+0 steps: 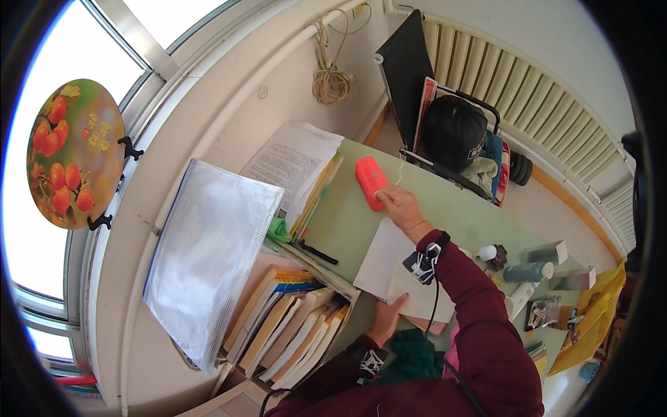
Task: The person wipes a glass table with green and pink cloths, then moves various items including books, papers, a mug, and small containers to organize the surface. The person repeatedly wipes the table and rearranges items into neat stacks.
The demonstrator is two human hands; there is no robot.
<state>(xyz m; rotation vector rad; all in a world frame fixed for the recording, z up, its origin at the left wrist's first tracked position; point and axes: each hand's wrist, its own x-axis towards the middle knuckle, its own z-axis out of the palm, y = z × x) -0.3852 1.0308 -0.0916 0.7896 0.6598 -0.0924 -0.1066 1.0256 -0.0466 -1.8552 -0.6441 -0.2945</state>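
Note:
My right hand (pixel 401 208) grips the lower end of a red, rounded oblong case (pixel 370 180) on the pale green tabletop (pixel 336 208). My left hand (pixel 386 319) lies nearer to me, thumb out, against the lower edge of white paper sheets (pixel 417 284); some of its fingers are hidden, but it seems only to rest there. Pinkish papers peek out below the sheets. A dark green cloth (pixel 414 352) is bunched beside my left wrist. Both wrists carry strapped devices, with a black cable from the right one.
Books (pixel 292 323) stand in a box at left, near a clear plastic folder (pixel 213 255) and stacked documents (pixel 292 161). A black strip (pixel 319 253) lies by the box. At right stand a bottle (pixel 527 272) and small boxes; a loaded cart (pixel 453 133) is beyond the table.

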